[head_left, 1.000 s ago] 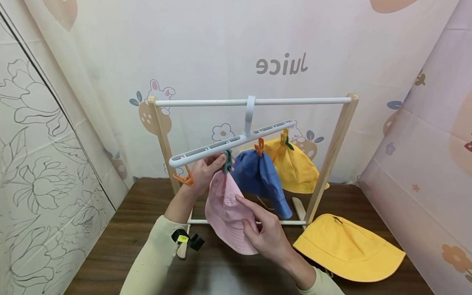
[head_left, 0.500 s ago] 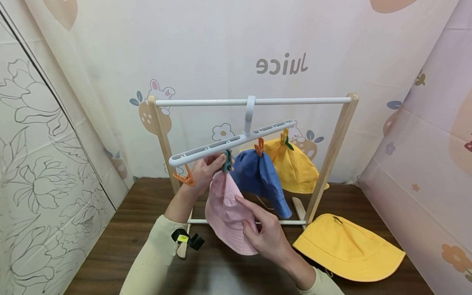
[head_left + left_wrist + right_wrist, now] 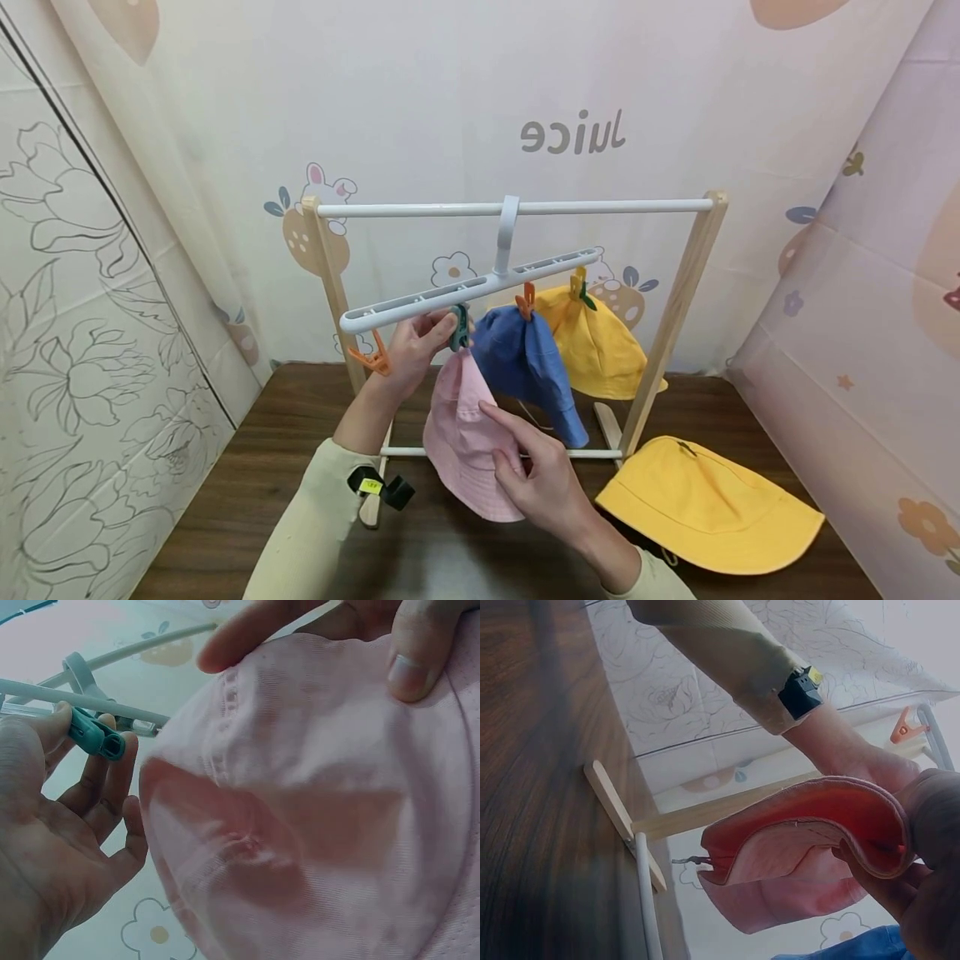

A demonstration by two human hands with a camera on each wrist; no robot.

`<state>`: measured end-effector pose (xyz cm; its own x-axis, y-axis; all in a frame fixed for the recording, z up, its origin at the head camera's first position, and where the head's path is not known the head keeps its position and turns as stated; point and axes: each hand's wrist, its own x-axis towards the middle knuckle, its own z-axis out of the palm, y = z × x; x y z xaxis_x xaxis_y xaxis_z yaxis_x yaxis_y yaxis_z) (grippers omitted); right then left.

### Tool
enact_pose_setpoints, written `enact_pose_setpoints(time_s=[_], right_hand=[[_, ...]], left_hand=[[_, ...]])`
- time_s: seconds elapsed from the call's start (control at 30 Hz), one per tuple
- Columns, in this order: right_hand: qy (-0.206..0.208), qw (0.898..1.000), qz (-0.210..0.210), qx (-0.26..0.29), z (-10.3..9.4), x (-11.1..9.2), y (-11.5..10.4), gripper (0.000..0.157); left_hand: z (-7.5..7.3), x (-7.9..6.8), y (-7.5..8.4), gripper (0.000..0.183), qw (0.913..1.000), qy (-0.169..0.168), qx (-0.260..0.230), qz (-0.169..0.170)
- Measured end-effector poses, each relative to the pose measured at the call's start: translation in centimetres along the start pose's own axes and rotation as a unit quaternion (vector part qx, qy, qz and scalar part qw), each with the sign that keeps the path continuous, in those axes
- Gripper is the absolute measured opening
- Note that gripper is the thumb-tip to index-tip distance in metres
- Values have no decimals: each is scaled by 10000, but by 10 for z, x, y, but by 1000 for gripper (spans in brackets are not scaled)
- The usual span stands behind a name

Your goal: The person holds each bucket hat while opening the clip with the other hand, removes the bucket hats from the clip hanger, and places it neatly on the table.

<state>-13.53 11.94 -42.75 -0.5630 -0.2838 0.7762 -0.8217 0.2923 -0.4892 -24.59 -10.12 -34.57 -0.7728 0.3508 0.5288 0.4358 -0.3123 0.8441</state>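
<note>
My left hand (image 3: 411, 352) pinches a dark green clothes peg (image 3: 460, 327) that sits under the white hanger (image 3: 420, 303). Thumb and fingers press its two handles in the left wrist view, where the peg (image 3: 97, 736) stands apart from the crown of a pink bucket hat (image 3: 337, 742). My right hand (image 3: 546, 482) holds this pink hat (image 3: 465, 442) by its side and brim, index finger along the crown. From the right wrist view, the hat's underside (image 3: 787, 847) shows, with the right thumb and fingers at the brim.
The hanger hooks over a white rail (image 3: 405, 210) on a wooden-legged rack. A blue hat (image 3: 517, 350) and a yellow hat (image 3: 600, 342) hang from pegs. An orange peg (image 3: 372, 357) dangles at the hanger's left end. Another yellow hat (image 3: 712, 504) lies on the brown table (image 3: 247, 483).
The hanger's left end has risen slightly and its right end dipped, the hanging hats shifting a little with it. The pink hat has moved slightly right, its crown now just below the green peg.
</note>
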Motion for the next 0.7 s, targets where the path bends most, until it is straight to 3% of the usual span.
enact_pose_setpoints(time_s=[0.27, 0.6, 0.7], right_hand=[[-10, 10000, 18, -68, 1, -2, 2, 66], [-14, 10000, -33, 17, 1, -2, 3, 66], [-39, 10000, 32, 20, 0, -2, 3, 67]], left_hand=[[-2, 0, -1, 14, 10000, 9, 55, -62], [-1, 1, -1, 39, 10000, -51, -32, 21], [-1, 0, -1, 38, 10000, -44, -37, 13]])
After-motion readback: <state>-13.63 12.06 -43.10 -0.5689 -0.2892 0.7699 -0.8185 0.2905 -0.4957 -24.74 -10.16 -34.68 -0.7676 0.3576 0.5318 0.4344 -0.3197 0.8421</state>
